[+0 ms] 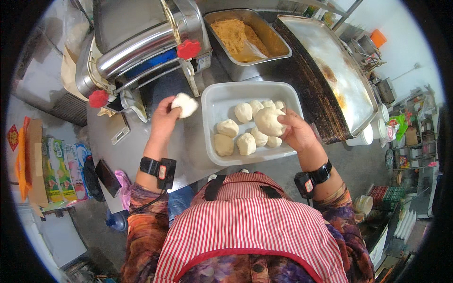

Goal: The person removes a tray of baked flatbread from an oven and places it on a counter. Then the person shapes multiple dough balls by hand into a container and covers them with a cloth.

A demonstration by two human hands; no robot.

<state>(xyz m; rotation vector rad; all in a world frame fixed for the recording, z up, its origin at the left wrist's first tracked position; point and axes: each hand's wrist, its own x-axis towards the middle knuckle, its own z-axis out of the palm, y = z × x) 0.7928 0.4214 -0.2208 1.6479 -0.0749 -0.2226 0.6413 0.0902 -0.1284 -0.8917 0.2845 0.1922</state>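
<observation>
A small flattened piece of white dough [184,105] is pinched in my left hand [165,115], held over the metal table just left of a white plastic tub. My right hand [299,132] grips a larger, rounded dough ball [270,121] above the right part of that tub [214,96]. Several pale dough balls [246,143] lie in the tub, some touching each other. The held ball hides part of those beneath it.
Behind the tub stands a steel pan [207,19] of brown crumbly filling. A dough roller machine [137,52] with red knobs occupies the back left. Large baking trays [325,61] are stacked at right. A digital scale [120,135] and a phone [107,177] lie at left.
</observation>
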